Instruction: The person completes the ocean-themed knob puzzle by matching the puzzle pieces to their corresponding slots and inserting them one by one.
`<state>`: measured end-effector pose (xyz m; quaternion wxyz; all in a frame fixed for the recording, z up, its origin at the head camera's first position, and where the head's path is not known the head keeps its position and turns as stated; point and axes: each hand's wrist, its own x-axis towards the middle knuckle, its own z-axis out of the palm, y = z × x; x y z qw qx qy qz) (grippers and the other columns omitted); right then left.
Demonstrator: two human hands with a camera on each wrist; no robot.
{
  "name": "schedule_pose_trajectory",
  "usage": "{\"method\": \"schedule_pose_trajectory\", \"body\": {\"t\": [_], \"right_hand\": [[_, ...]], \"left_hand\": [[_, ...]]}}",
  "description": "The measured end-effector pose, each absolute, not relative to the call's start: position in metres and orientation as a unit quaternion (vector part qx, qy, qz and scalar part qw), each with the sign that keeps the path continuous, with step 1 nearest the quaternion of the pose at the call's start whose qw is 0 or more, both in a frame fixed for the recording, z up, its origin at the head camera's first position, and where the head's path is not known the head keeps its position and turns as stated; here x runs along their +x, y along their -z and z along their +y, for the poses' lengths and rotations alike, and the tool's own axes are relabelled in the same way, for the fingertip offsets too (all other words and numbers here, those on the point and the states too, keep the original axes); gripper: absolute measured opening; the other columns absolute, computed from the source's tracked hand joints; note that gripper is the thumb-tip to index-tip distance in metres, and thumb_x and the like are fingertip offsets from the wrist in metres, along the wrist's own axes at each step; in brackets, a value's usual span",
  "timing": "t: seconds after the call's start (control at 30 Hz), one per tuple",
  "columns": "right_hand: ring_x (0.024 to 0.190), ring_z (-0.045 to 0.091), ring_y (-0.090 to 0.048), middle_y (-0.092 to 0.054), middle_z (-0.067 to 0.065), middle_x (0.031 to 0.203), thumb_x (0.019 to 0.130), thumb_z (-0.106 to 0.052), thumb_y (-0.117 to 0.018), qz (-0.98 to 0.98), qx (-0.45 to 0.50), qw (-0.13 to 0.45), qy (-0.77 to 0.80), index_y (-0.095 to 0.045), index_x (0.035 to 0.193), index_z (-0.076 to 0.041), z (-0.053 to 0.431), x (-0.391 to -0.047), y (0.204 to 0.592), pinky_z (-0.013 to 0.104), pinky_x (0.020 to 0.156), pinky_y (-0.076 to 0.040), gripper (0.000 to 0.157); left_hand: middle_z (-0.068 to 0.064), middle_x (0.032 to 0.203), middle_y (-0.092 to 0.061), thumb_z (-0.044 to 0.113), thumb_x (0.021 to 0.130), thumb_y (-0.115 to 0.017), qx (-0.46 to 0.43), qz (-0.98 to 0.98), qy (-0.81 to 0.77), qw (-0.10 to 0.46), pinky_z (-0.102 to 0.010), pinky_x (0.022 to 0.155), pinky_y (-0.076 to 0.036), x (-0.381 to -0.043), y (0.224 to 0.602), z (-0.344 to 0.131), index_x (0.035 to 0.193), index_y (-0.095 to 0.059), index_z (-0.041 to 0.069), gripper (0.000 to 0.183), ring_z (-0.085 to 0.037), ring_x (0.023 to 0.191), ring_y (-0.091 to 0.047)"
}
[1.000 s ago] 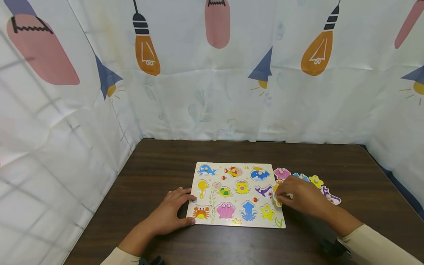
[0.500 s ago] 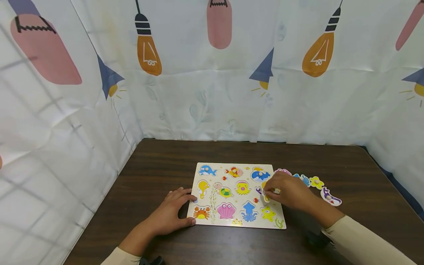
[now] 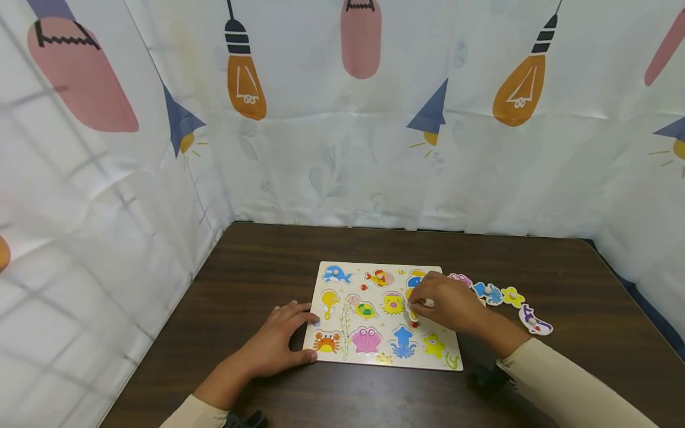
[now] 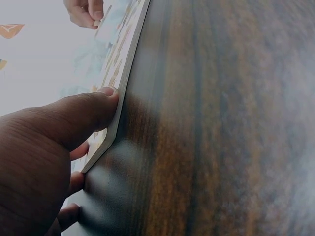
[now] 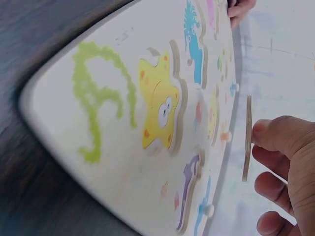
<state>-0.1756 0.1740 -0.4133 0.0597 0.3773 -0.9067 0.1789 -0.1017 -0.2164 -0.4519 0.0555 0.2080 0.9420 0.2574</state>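
Note:
A pale wooden puzzle board (image 3: pixel 385 359) with sea-animal pictures lies on the dark table. My left hand (image 3: pixel 278 342) rests at its left edge, the thumb touching the near corner, as the left wrist view also shows. Above the right part of the board, my right hand (image 3: pixel 446 303) pinches a yellow puzzle piece (image 3: pixel 412 310). That thin wooden piece (image 5: pixel 247 137) appears edge-on in the right wrist view, apart from the board, and its picture is mostly hidden. A whale piece (image 3: pixel 335 271) and a fish piece (image 3: pixel 379 277) with knobs sit in the board's top row.
Loose puzzle pieces lie right of the board: a blue squid (image 3: pixel 487 292), a yellow starfish (image 3: pixel 513 296), a purple piece (image 3: pixel 535 321) and a partly hidden pink one (image 3: pixel 460 278). Behind the table (image 3: pixel 278 244) hangs a white printed curtain (image 3: pixel 342 154).
My right hand has moved left with the yellow puzzle piece, from the board's right edge to over the board. My left hand has stayed at the left edge.

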Motion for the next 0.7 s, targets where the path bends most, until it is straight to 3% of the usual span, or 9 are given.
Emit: {"method": "schedule_pose_trajectory", "body": {"t": [0.37,0.7], "right_hand": [[0.091,0.005,-0.059,-0.069,-0.021,0.092,0.087,-0.028,-0.084,-0.913,0.367,0.044,-0.176,-0.082,0.097,-0.026,0.154,-0.181,0.412,0.021,0.065,-0.052,0.011],[0.094,0.005,-0.058,-0.069,-0.021,0.092,0.088,-0.028,-0.083,-0.915,0.36,0.033,-0.178,-0.082,0.098,-0.026,0.136,-0.186,0.412,0.024,0.071,-0.054,0.01]], "left_hand": [[-0.009,0.152,-0.048,0.048,0.081,-0.083,0.201,0.943,-0.257,0.058,-0.066,0.118,-0.018,-0.101,0.452,-0.215,0.135,-0.059,0.019,0.066,-0.04,0.148,-0.032],[-0.01,0.151,-0.049,0.047,0.081,-0.083,0.202,0.942,-0.263,0.059,-0.067,0.118,-0.016,-0.1,0.451,-0.215,0.136,-0.058,0.014,0.069,-0.041,0.148,-0.031]]}}
